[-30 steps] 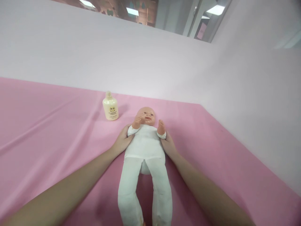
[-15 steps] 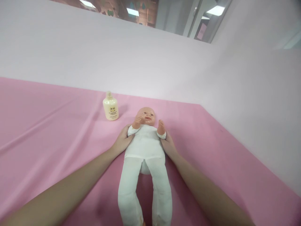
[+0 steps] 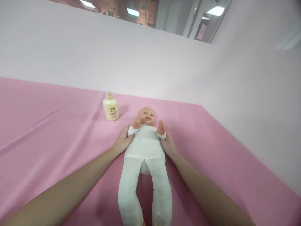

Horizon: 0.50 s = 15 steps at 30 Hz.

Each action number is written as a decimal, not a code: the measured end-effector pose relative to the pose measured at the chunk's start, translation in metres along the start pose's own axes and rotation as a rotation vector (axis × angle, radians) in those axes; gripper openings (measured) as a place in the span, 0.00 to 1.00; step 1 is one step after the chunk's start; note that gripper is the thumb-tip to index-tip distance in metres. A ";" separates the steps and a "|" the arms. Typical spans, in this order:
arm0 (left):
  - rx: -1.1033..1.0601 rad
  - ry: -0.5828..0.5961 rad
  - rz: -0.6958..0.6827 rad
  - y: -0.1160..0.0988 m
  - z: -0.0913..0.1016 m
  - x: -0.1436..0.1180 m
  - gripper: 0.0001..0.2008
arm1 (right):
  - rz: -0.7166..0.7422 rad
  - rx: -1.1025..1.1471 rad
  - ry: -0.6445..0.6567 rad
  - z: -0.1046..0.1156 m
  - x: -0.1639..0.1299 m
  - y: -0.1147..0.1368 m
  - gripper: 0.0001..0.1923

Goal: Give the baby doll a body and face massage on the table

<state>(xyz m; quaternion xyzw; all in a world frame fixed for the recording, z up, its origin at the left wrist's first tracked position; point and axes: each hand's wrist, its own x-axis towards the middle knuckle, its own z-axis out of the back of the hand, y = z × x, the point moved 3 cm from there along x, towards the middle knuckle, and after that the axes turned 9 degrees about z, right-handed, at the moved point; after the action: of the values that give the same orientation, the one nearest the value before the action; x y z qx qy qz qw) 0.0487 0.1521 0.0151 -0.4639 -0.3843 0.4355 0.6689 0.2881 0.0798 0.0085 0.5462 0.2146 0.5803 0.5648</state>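
A baby doll [image 3: 145,142] with a white cloth body lies on its back, head away from me and legs toward me. My left hand [image 3: 123,140] grips it at the side under the arm on the left, thumb on the front of the body. On the other side my right hand [image 3: 168,145] holds it below the opposite arm, mostly tucked behind the sleeve. The fingers of both hands are largely hidden by the doll. Its plastic hands point upward, and its feet run to the bottom edge of the view.
A pale yellow bottle [image 3: 111,108] with a pump-like top stands upright to the left of the doll's head. The pink sheet [image 3: 58,131] has long creases at left. A white wall [image 3: 117,56] borders the far and right sides, with a window [image 3: 176,17] above.
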 end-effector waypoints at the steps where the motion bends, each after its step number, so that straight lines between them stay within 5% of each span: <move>1: 0.005 -0.002 0.000 0.000 0.000 0.000 0.22 | -0.008 -0.002 0.001 0.000 0.000 0.000 0.20; 15: 0.003 0.002 -0.006 -0.001 0.000 0.000 0.22 | -0.016 0.018 0.008 0.000 -0.001 0.003 0.21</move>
<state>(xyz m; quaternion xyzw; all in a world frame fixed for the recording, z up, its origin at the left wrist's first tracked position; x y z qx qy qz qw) 0.0491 0.1521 0.0164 -0.4621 -0.3843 0.4334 0.6715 0.2866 0.0784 0.0107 0.5469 0.2265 0.5760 0.5637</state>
